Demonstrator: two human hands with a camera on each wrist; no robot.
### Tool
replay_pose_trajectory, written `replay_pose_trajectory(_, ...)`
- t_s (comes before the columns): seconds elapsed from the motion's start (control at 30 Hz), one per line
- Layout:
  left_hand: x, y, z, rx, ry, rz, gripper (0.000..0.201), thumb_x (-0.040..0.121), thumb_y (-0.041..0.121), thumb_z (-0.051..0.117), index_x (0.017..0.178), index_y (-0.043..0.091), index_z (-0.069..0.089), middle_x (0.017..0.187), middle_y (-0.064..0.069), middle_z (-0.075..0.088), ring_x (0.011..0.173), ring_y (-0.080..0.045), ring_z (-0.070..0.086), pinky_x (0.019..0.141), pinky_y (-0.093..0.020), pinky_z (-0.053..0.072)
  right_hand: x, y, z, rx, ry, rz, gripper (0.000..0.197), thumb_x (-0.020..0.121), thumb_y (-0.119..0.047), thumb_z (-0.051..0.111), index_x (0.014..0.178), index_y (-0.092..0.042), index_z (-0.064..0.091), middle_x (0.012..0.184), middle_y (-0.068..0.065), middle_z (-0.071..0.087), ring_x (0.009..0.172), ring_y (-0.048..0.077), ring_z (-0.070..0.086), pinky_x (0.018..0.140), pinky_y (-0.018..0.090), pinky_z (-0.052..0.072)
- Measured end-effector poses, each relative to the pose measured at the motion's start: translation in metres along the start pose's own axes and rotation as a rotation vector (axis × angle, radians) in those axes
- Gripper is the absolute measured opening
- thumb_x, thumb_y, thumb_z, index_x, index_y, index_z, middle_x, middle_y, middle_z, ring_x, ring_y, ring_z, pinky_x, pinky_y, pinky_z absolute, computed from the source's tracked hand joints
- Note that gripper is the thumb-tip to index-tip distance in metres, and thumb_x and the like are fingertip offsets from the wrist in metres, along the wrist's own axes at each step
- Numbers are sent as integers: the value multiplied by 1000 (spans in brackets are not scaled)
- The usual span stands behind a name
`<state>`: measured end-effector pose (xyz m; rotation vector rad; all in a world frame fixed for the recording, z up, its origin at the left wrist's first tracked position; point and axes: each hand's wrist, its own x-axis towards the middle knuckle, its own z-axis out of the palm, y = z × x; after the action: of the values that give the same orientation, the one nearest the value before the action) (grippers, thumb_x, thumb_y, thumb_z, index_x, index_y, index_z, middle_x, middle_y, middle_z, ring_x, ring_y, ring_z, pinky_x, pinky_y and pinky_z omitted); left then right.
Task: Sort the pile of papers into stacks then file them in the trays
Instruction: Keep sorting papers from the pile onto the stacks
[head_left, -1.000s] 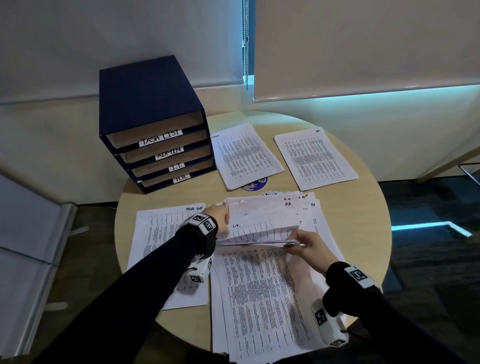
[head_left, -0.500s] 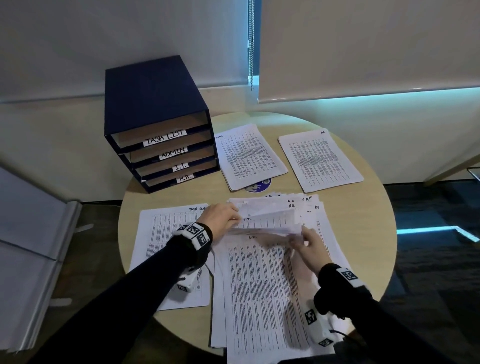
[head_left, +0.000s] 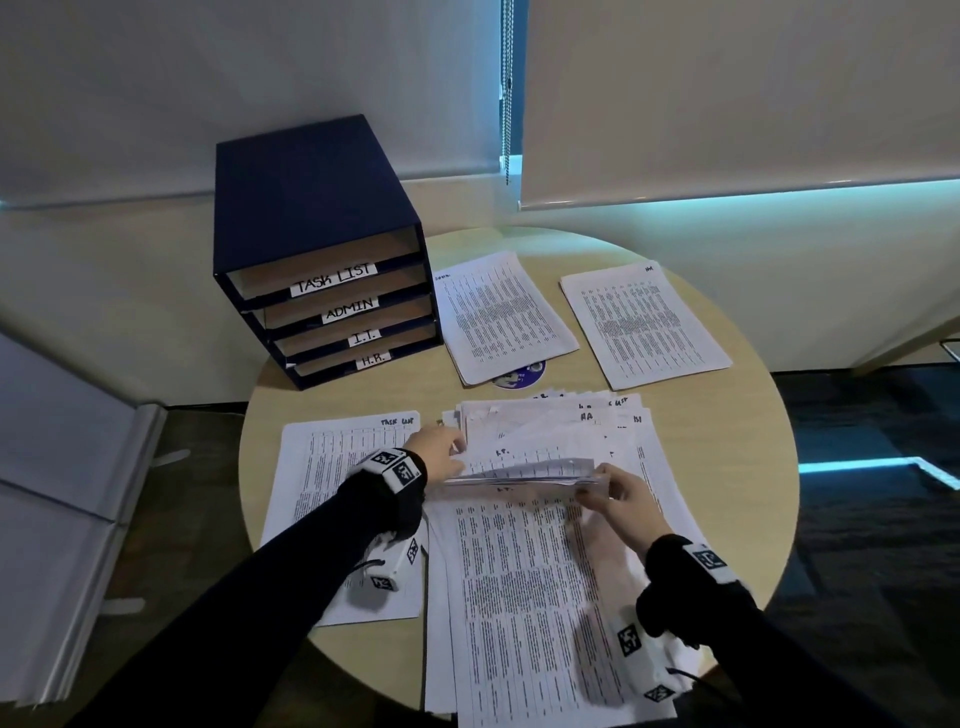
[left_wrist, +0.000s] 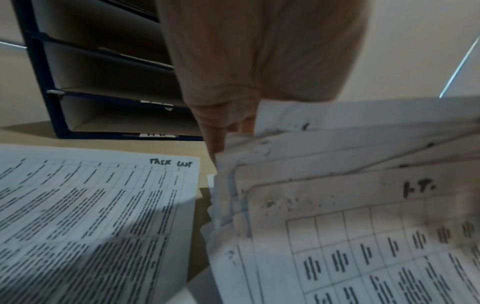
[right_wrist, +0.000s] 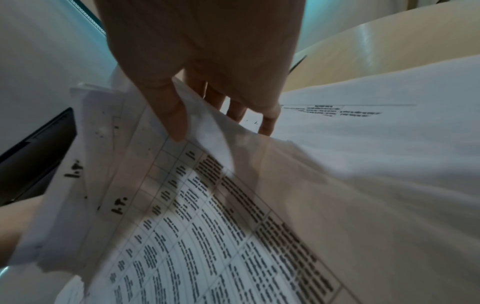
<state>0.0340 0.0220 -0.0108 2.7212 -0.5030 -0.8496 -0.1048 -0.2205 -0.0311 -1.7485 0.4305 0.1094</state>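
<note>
The right hand (head_left: 621, 493) pinches the near corner of several lifted sheets (head_left: 524, 465) — thumb on top, fingers beneath — while the left hand (head_left: 439, 454) holds their far-left edge above the pile of papers (head_left: 524, 582) on the desk (head_left: 737, 467). The risk: that thin bunch may fan apart or drag unsorted pages along. Just left of the left hand lies the task-list stack (head_left: 332, 488); beyond it the trays (head_left: 322, 291), with two more stacks (head_left: 501, 317) further right.

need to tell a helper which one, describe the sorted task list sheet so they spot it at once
Start at the blue tray unit at the round table's back left. Directly in front of it, under the left forearm, lies a flat sheet. Unlike the other papers, it has "TASK LIST" handwritten at its top right corner.
</note>
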Motion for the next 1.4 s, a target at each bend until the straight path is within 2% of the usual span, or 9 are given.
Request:
replay_pose_trajectory(0.17, -6, 11, 0, 193, 171, 140, 19, 88, 21, 65, 74, 21, 52, 81, 2, 58, 80, -20, 56, 70, -29, 44, -1, -1, -2, 80, 8, 51, 18, 73, 4, 70, 67, -4, 55, 64, 2, 61, 67, 16, 54, 66, 26, 42)
replay_pose_trajectory(0.3, -14, 11, 4, 299, 238, 279, 20, 96, 31, 56, 84, 16, 51, 93, -3, 61, 90, -20, 55, 78, -28, 41, 1, 9, -6, 112, 16, 96, 50, 61, -23, 80, 89, 7, 52, 88, 34, 59, 75, 21, 55, 74, 39, 42)
replay_pose_trajectory(0.63, -35, 1, 16, 299, 255, 493, 35, 90, 22, 61, 125, 27, 62, 145, 1, 45, 118, -20, 55, 102, -36, 46, 0, 8, -11, 139, 54, 111, 68, 77, 2, 72, 127, -29, 38, 88, 14, 63, 80, 21, 59, 69, 25, 45)
replay_pose_trajectory(0.73, -40, -3, 14, 210, 218, 502, 25, 93, 34, 56, 115, 30, 68, 134, 6, 52, 109, -13, 55, 97, -35, 49, 2, 7, -10, 37, 12, 118, 47, 76, -1, 73, 115, -21, 55, 97, 8, 62, 90, 21, 59, 73, 26, 46)
replay_pose_trajectory(0.83, -46, 1, 11, 189, 172, 413, 30, 93, 47, 51, 107, 28, 70, 114, 8, 59, 103, -10, 46, 91, -32, 45, 0, 1, -4, -153, 38, 126, 23, 78, -10, 75, 74, -20, 54, 72, -1, 49, 70, 18, 48, 59, 23, 34)
replay_pose_trajectory(1.03, -50, 0, 9, -720, -20, -4, 58, 74, 70, 53, 117, 31, 53, 117, -2, 61, 103, -19, 61, 97, -41, 45, 3, 5, -13, -95, 109, 144, 18, 81, -19, 74, 77, -19, 56, 99, 8, 52, 86, 23, 53, 76, 34, 45)
replay_pose_trajectory(1.17, -45, 9, 13, -1060, -56, -62, 53, 84, 22, 70, 130, 22, 45, 108, -5, 64, 90, -12, 64, 71, -19, 53, 4, -8, -18, 240, 139, 225, 8, 86, -8, 67, 87, -10, 59, 98, 19, 68, 84, 31, 66, 83, 47, 54)
replay_pose_trajectory(1.33, -42, 38, 0, -1205, 84, -44, 94, 66, 58, 78, 142, 20, 38, 146, -3, 45, 126, -17, 51, 111, -45, 36, 6, -57, -35, 447, 167, 145, 1, 88, -7, 63, 88, -8, 62, 84, 9, 71, 72, 22, 66, 60, 27, 55)
replay_pose_trajectory(1.4, -49, 58, -16, -1164, 259, 7, 87, 81, 58, 66, 149, 24, 25, 153, 6, 26, 134, -17, 40, 113, -46, 30, 2, -83, -42, 580, 116, 50, 17, 88, -7, 62, 104, -1, 63, 94, 13, 71, 82, 26, 66, 63, 28, 56)
